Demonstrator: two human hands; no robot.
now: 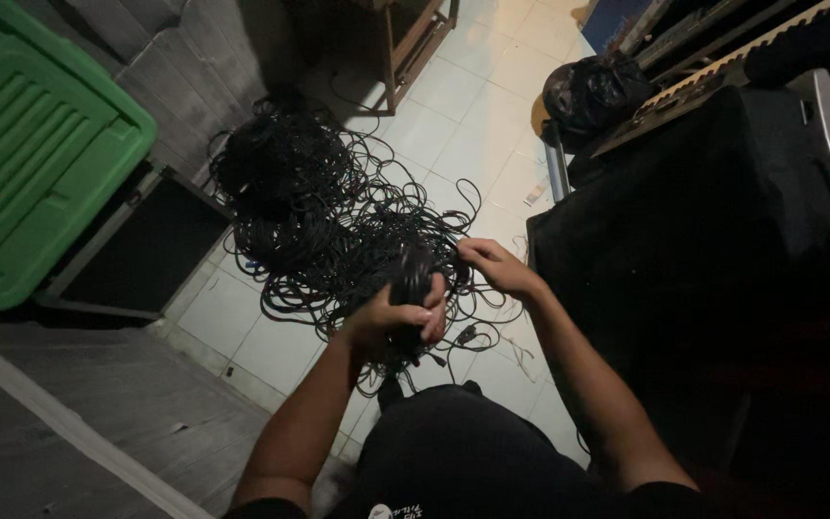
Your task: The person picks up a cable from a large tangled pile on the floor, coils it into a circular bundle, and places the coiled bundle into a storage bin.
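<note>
— What is nearest the camera?

— The person's dark trousers (pixel 453 452) at the bottom edge, with both bare forearms reaching forward over them.

— And the hands?

— The left hand (pixel 398 317) has its grip closed around a bundle of black cable (pixel 413 279). The fingers wrap over the lower part of the bundle, and the bundle rises out of the fist. Its long axis runs roughly away from the person, the top end pointing toward the heap ahead, loose strands trailing down below the fist.

— The right hand?

— The right hand (pixel 494 263) sits just beside the bundle, on its right side near the top. Its grip is pinched shut on a strand of the same cable, fingertips turned left toward the bundle.

— Where does all this hang?

— Above the pale tiled floor (pixel 473 106), just in front of the knees. A small connector lies on the tiles under the hands, though it is too dim to tell its kind.

— Beyond that?

— A big tangled cable heap (pixel 319 211) spreads across the tiles, thickest at its far left. A black case (pixel 141 250) with metal edging stands left of it, and a green plastic bin (pixel 26 144) beyond that. A large black box (pixel 694 211) fills the right, with a black bag (pixel 593 91) at its far corner.
</note>
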